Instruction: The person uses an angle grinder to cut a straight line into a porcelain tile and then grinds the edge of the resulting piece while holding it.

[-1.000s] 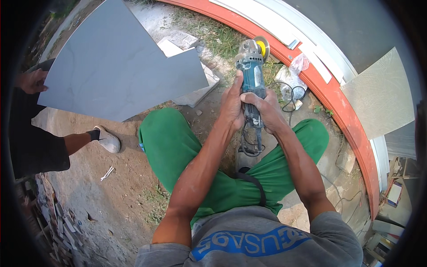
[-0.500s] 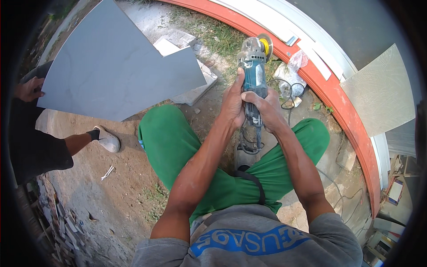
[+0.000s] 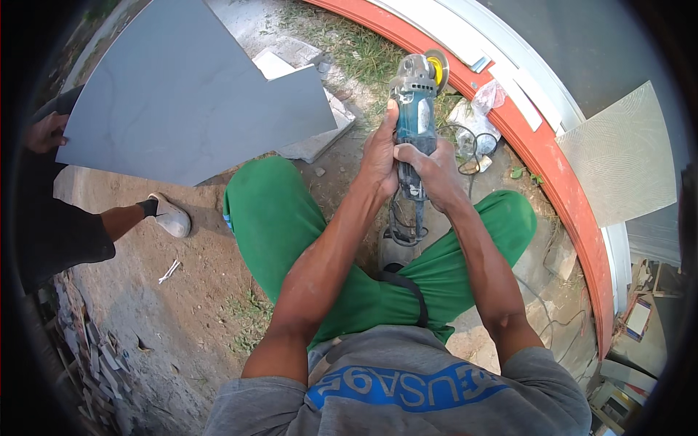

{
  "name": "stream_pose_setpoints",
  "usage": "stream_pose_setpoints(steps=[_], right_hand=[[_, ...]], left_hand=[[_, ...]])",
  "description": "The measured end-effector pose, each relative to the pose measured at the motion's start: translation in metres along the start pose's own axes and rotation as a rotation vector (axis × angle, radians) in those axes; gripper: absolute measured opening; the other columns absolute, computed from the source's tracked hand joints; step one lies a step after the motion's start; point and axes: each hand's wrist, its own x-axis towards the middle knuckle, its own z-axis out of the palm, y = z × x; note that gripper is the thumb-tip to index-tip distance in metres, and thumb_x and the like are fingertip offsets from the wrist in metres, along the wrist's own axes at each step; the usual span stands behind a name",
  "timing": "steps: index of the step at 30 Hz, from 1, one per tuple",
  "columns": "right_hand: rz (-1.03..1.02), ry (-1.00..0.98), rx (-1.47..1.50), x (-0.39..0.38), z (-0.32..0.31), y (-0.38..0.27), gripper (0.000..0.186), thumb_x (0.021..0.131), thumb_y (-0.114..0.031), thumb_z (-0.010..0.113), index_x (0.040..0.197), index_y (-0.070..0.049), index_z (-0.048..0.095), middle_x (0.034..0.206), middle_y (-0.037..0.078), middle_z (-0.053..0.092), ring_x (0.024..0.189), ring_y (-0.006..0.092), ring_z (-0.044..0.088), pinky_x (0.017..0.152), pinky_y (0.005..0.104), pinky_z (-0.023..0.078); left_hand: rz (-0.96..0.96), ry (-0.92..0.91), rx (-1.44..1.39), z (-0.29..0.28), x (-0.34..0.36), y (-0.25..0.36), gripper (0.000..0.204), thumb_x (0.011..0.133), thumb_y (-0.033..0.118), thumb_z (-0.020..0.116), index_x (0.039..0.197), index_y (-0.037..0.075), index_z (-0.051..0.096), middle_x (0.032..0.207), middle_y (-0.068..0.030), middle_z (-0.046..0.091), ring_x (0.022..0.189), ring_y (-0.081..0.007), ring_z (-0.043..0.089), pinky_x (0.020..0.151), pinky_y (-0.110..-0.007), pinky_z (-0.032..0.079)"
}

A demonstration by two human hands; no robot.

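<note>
Both my hands grip a teal and grey angle grinder, held upright out in front of my knees. My left hand is wrapped round its left side, thumb pointing up along the body. Lower down, my right hand closes round the handle from the right, its thumb across the front. At the top the grinder's disc, with a yellow centre, faces right. Its cord hangs from the bottom end. To the left is a large grey tile with a notch cut in its right side.
Another person's hand holds the grey tile's left edge; their shoe stands on the dirt. A red ledge curves along the right, with white strips and a beige textured tile. Tile scraps lie lower left.
The view has shifted slightly. The grey tile sits a little higher and further left in the picture, and the other person's shoe a little higher. My grip on the grinder looks the same.
</note>
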Motion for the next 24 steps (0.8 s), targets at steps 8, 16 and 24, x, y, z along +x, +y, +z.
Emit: stream_pose_setpoints(steps=[8, 16, 24], right_hand=[[0.056, -0.028, 0.134, -0.002, -0.007, -0.001, 0.037, 0.084, -0.028, 0.081, 0.109, -0.001, 0.072, 0.096, 0.004, 0.071, 0.076, 0.0115, 0.066, 0.072, 0.0284, 0.054], [-0.008, -0.037, 0.007, -0.008, -0.007, -0.010, 0.041, 0.084, -0.028, 0.081, 0.113, 0.000, 0.072, 0.095, 0.005, 0.072, 0.078, 0.0112, 0.066, 0.073, 0.0279, 0.054], [-0.062, -0.017, -0.048, -0.010, 0.007, -0.018, 0.037, 0.084, -0.028, 0.081, 0.106, 0.001, 0.073, 0.094, 0.004, 0.072, 0.076, 0.0104, 0.065, 0.072, 0.0281, 0.054]], left_hand=[[0.053, 0.011, 0.112, 0.010, -0.007, -0.001, 0.064, 0.105, 0.061, 0.061, 0.131, 0.002, 0.063, 0.109, -0.0106, 0.073, 0.099, -0.0184, 0.073, 0.088, -0.038, 0.063], [0.006, 0.053, 0.050, 0.016, -0.007, 0.001, 0.068, 0.102, 0.068, 0.059, 0.127, 0.004, 0.065, 0.108, -0.0107, 0.073, 0.097, -0.0184, 0.074, 0.088, -0.038, 0.062], [0.040, 0.043, -0.058, 0.012, -0.006, 0.005, 0.064, 0.099, 0.064, 0.070, 0.123, 0.005, 0.066, 0.099, -0.0055, 0.071, 0.084, -0.0147, 0.071, 0.076, -0.034, 0.063]])
